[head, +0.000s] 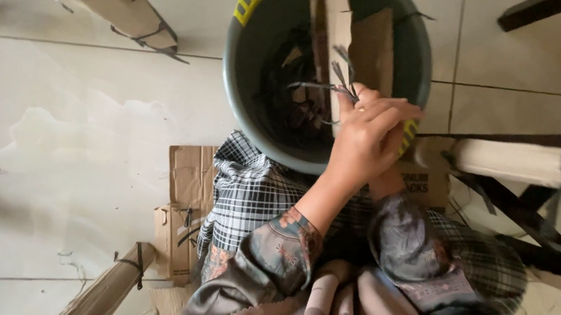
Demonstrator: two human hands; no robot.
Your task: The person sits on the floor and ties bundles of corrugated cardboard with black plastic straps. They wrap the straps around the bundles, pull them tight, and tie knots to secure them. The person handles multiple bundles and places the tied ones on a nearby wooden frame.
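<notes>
Grey floral-print sleeves, ringed left hand [366,134], black-and-white plaid cloth over lap

Flattened cardboard [184,210] and damp-looking floor tiles [84,137].

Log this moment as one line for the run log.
left hand: over grey bucket rim, gripping black strips | right hand: hidden behind left

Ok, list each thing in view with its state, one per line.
Grey bucket: upright, open, holding black strips and cardboard.
Cardboard pieces: standing on end inside the bucket.
Black strips: pinched in the left hand over the bucket.
Right hand: mostly hidden beneath the left.
Cardboard-wrapped bar: lying level, bound with black straps.
Flat cardboard: lying on the floor.
</notes>
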